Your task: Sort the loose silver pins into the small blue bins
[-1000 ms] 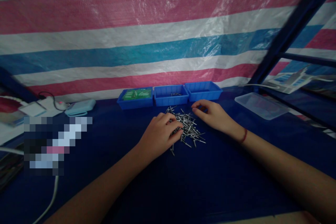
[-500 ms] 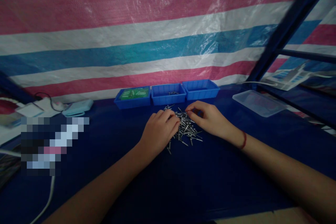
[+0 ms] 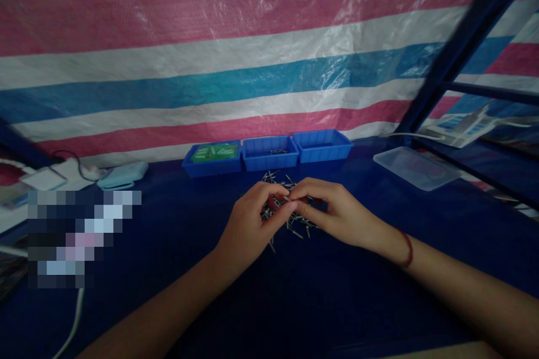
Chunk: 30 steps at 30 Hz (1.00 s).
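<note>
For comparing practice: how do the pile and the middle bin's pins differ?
The pile is large; the bin's pins are few.
The pile lies on the table; the bin's pins, in the middle bin.
The left hand partly covers the pile; no hand covers the bin's pins.
Both look silvery.

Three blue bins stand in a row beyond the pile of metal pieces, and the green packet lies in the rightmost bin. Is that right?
Not quite: the head view shows the green packet in the leftmost bin, not the rightmost. The three blue bins do stand in a row beyond the pile of metal pieces.
</note>
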Each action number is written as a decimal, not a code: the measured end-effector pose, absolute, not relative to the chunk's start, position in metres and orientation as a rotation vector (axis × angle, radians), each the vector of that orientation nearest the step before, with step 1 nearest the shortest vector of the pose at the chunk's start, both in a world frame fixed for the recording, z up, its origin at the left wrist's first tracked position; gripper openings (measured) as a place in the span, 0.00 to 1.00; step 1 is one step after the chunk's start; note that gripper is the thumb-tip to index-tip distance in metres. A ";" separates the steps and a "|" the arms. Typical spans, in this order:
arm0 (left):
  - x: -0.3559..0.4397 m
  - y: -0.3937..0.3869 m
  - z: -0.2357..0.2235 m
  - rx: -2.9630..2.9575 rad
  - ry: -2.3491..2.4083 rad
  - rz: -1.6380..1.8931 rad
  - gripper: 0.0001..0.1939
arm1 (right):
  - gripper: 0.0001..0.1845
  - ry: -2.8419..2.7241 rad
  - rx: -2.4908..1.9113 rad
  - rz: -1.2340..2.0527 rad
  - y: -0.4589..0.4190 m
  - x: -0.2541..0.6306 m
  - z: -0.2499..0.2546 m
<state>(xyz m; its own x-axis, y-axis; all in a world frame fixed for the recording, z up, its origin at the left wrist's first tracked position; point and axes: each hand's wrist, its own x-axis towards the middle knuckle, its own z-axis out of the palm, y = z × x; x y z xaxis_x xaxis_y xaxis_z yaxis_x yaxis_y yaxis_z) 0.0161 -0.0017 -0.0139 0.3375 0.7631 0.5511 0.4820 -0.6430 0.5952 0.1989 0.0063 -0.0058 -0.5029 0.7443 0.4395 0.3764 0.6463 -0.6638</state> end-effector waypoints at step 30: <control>0.013 -0.003 -0.014 2.149 1.104 1.101 0.10 | 0.09 -2.106 -0.859 0.301 0.005 0.194 0.009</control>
